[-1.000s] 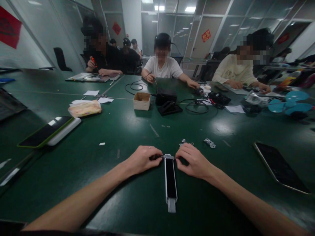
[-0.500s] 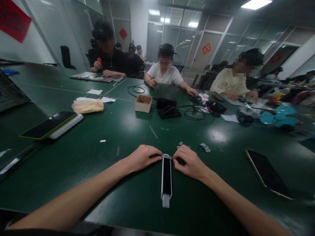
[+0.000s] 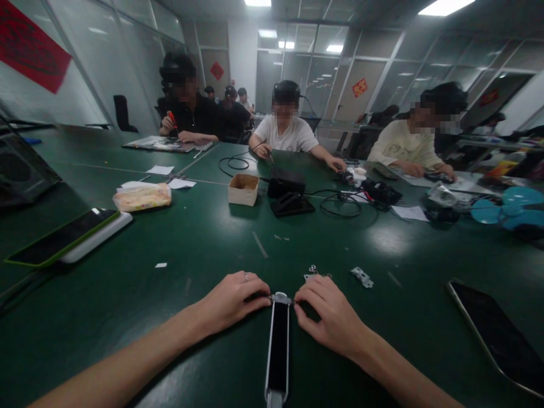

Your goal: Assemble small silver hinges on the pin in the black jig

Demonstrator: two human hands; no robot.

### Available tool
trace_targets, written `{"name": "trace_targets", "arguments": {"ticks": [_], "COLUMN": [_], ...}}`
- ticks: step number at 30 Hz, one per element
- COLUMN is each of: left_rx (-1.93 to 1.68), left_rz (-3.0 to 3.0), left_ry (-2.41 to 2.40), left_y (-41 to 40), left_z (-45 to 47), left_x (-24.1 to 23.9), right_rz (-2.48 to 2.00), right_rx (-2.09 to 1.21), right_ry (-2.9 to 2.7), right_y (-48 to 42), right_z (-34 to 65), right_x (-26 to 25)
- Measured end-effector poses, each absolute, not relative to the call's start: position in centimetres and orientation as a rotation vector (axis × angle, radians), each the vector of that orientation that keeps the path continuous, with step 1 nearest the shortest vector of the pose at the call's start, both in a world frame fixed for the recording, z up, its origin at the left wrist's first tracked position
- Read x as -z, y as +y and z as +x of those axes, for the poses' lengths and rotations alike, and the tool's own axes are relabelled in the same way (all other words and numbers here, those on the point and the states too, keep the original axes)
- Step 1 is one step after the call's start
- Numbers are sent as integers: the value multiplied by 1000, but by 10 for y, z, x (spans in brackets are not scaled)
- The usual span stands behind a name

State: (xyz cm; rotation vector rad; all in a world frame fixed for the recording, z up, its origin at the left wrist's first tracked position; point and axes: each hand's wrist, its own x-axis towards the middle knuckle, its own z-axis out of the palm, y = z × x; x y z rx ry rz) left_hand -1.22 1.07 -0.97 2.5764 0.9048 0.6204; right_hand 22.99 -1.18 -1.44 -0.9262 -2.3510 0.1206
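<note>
A long narrow device (image 3: 278, 351) with a black face and silver edges lies on the green table, pointing away from me. Across its far end sits a small metal end piece (image 3: 281, 298). My left hand (image 3: 232, 300) pinches the left side of this piece between thumb and fingertips. On the opposite side, my right hand (image 3: 325, 311) has its thumb and fingers closed at the right tip. What exactly lies between the fingertips is too small to see clearly. Just beyond my right hand are small metal parts (image 3: 313, 270), and a loose metal bracket (image 3: 362, 277) lies farther right.
A phone (image 3: 495, 334) lies to the right, a green-edged phone (image 3: 63, 238) to the left. Farther back are a small open box (image 3: 243, 190), a black device (image 3: 286, 184) with cables, a tissue pack (image 3: 142, 197) and a blue fan (image 3: 510, 208). Several people sit across the table.
My view has tilted up a little, so the table things appear lower. Both hands stay at the device's far end, with their pinch hardly altered.
</note>
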Motion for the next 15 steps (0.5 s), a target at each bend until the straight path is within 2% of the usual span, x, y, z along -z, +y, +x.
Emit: {"name": "trace_targets", "arguments": {"ticks": [11, 15], "left_rx": [-580, -509], "left_rz": [2564, 2556], "left_ry": [886, 936], "left_y": [11, 11], "left_z": [-10, -8], "left_x": [6, 3], "right_rz": [-961, -1019], "right_rx": [-14, 184], "right_ry": [-2436, -2362], "right_y": [-13, -7], "right_z": [236, 261], "right_x": [7, -10]}}
